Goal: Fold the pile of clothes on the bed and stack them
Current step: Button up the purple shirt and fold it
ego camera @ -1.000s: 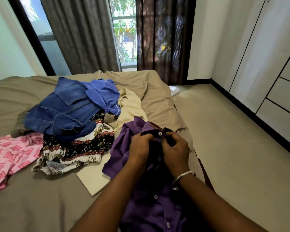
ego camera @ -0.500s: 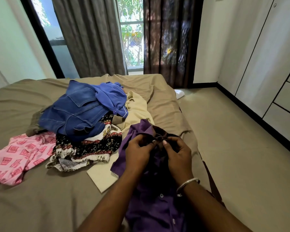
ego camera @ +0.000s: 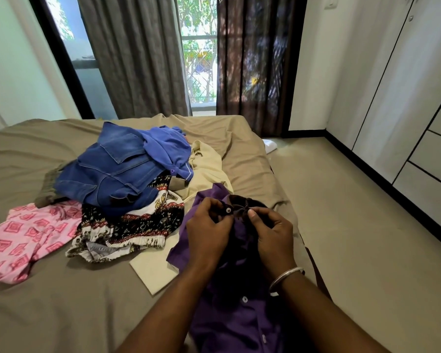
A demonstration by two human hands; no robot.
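A purple button shirt (ego camera: pixel 229 317) lies in front of me at the near right edge of the bed (ego camera: pixel 49 309). My left hand (ego camera: pixel 208 231) pinches its left placket just below a white button near the collar. My right hand (ego camera: pixel 271 233), with a metal bangle on the wrist, pinches the opposite edge at the collar. Further back, the pile holds a blue denim garment (ego camera: pixel 110 171), a blue shirt (ego camera: pixel 167 149), a black patterned piece (ego camera: pixel 135 228), a cream garment (ego camera: pixel 204 166) and a pink patterned one (ego camera: pixel 23 238).
The bed's right edge drops to a beige tiled floor (ego camera: pixel 354 238). White wardrobe doors (ego camera: pixel 405 98) line the right wall. Curtains (ego camera: pixel 138 59) and a window stand behind the bed. A small white object (ego camera: pixel 270 145) lies on the floor by the far corner.
The view has shifted slightly, so the pile sits further right in frame. My hands stay at the shirt's collar; the fingers have worked the plackets a little and a white button now shows between them.
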